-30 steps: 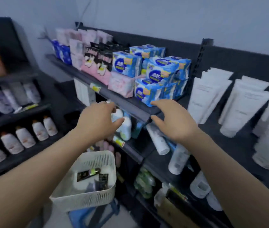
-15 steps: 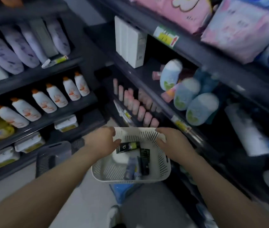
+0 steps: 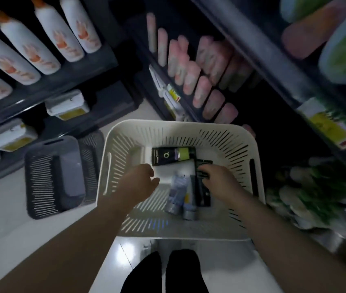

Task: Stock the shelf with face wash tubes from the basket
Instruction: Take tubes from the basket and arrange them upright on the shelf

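A cream slotted basket sits low in front of me, between the shelves. Inside lie a black tube with a green band across the far end, a second black tube lengthwise, and two blue-grey tubes beside it. My left hand hovers inside the basket, fingers loosely apart, holding nothing. My right hand reaches in from the right, its fingers curled onto the upper end of the lengthwise black tube, which still lies on the basket floor.
A dark grey basket lies on the pale floor to the left. White bottles with orange caps fill the left shelves. Pink tubes line the shelf beyond the basket. Green-white packs sit low right. My dark trouser legs stand below.
My view dropped from the upper shelves to the basket. Both hands came down, passed its rim, and are now inside it; the right has reached a black tube.
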{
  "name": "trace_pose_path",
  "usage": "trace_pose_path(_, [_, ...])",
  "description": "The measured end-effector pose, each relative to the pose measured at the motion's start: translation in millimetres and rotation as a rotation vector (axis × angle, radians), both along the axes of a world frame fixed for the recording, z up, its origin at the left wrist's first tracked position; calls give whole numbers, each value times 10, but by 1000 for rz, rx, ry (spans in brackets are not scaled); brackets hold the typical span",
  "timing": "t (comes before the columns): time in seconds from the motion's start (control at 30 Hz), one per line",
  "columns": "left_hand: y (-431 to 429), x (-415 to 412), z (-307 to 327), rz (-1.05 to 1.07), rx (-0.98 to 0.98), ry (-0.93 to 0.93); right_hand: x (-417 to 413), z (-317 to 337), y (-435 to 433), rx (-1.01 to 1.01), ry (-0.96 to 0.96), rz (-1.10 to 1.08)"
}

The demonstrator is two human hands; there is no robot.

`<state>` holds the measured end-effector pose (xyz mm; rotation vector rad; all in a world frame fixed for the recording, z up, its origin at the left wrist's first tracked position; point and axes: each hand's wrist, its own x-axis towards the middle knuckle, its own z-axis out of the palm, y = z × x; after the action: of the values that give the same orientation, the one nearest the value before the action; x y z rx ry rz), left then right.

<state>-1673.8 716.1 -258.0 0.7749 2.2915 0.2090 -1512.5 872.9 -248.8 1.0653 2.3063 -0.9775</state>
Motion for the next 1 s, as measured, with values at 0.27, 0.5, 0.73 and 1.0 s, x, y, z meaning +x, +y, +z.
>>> trace_pose_path(0.27, [-13, 15, -606, 90, -52, -33, -173, -768, 18, -179, -81, 119])
trace_pose_path(0.5, [145, 156, -639, 79, -49, -66, -152, -557, 237, 36, -81, 144])
trace_pose_path(0.73, [566, 521, -858, -111, -129, -66, -106, -326, 571, 241, -3, 69])
trace_pose_path(1.0, [606, 718, -1085, -126, -222, -56, 26, -348, 552, 247, 94, 69])
